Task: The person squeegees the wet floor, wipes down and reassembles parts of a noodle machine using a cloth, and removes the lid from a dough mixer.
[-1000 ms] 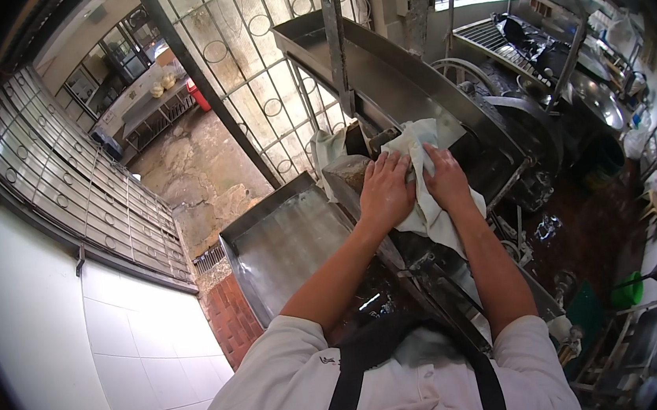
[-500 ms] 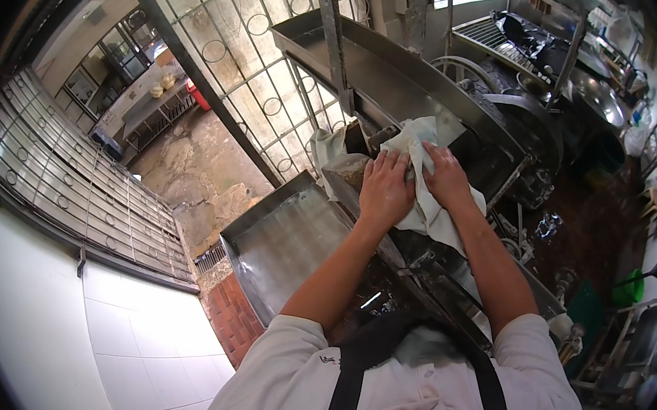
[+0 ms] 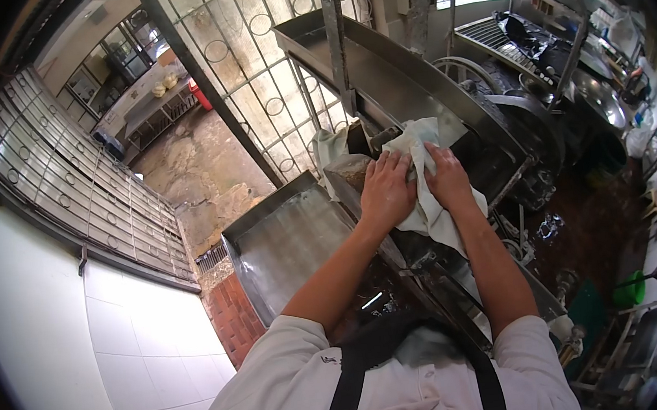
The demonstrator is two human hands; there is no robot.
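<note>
Both my hands lie on a pale cloth [image 3: 434,212] draped over the middle of a metal machine. My left hand [image 3: 387,191] presses the cloth's left edge, palm down, its fingers close together and pointing away from me. On the cloth's right side rests my right hand [image 3: 448,178], its fingers partly bent over the fabric. A second pale cloth [image 3: 329,148] hangs on the machine just beyond my left hand. Behind both hands a long metal trough [image 3: 394,64] slopes across the machine.
A shallow metal tray [image 3: 284,241] sits low on the left. Barred gates [image 3: 87,165] and a white tiled wall [image 3: 148,341] stand further left. On the right are a metal rack [image 3: 494,39], a wheel [image 3: 527,126] and a green container [image 3: 629,291].
The view has shifted very slightly. Both hands stay on the cloth in nearly the same place.
</note>
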